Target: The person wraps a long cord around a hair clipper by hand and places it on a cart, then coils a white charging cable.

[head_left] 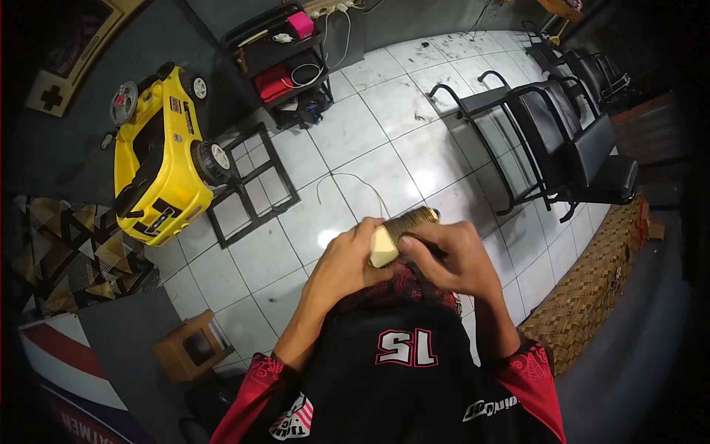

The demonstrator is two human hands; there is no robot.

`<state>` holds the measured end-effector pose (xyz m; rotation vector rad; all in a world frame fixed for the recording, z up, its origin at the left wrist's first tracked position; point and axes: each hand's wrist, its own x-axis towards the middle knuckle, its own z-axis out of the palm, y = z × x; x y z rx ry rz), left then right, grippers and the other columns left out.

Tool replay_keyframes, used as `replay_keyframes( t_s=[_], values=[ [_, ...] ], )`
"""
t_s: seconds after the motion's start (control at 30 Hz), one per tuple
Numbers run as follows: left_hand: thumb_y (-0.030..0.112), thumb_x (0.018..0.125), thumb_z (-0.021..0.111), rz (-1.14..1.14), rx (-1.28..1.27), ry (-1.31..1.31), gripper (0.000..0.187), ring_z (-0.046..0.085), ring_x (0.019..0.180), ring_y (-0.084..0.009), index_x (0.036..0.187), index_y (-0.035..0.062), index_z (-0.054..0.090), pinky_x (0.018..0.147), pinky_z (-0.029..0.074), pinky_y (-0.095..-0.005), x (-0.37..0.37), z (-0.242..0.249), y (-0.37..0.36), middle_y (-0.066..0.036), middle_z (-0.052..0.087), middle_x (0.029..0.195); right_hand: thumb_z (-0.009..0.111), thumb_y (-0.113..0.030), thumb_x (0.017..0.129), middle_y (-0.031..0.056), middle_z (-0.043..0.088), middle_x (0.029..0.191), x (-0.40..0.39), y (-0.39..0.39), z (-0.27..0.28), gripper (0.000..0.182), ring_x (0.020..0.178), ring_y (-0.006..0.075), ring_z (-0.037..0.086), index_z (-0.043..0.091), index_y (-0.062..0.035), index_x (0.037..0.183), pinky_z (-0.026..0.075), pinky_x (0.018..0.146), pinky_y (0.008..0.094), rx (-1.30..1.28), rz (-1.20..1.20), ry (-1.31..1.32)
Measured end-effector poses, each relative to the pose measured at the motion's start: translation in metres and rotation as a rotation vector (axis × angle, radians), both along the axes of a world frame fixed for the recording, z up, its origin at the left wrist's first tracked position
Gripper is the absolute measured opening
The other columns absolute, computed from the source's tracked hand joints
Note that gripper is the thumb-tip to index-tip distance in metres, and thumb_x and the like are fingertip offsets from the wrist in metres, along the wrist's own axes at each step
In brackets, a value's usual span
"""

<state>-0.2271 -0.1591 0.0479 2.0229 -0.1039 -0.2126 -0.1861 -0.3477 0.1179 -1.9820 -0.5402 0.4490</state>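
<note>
Both hands meet in front of my chest around a small object [382,247] with a smooth cream end and a dark gold, ridged part; its exact kind is not plain. My left hand [342,259] wraps its fingers around the cream end. On the other side, my right hand [446,255] is closed on the gold part, thumb pressed near where the two parts join. A thin, pale cord [362,181] curves from near the object, looping over the floor tiles in view. My fingers hide part of the object.
A yellow toy car [166,159] stands at the left by a black metal frame [255,185]. Behind it is a black shelf cart [285,70]. Black chairs [547,126] are at the right, near a woven mat [584,296]. A cardboard box [181,362] sits lower left.
</note>
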Motion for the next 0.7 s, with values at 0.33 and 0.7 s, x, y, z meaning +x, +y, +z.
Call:
replay_keyframes(
  t_s=[0.33, 0.7],
  values=[
    [0.040, 0.070, 0.079, -0.220, 0.062, 0.067, 0.058, 0.066, 0.074, -0.0412, 0.106, 0.0003, 0.055, 0.067, 0.053, -0.0440, 0.008, -0.003, -0.015, -0.022, 0.066, 0.076, 0.066, -0.019, 0.084, 0.0183, 0.056, 0.058, 0.024, -0.012, 0.011, 0.021, 0.052, 0.0359, 0.056, 0.063, -0.0002, 0.075, 0.042, 0.050, 0.0403, -0.173, 0.150, -0.165],
    [0.035, 0.064, 0.079, -0.215, 0.089, 0.048, 0.063, 0.066, 0.074, -0.0421, 0.107, -0.0045, 0.054, 0.065, 0.053, -0.0446, 0.010, -0.014, -0.010, -0.027, 0.065, 0.078, 0.065, -0.016, 0.082, 0.0182, 0.057, 0.060, 0.015, -0.020, 0.015, 0.015, 0.054, 0.0363, 0.057, 0.066, -0.0016, 0.078, 0.043, 0.052, 0.0415, -0.137, 0.176, -0.067]
  ],
)
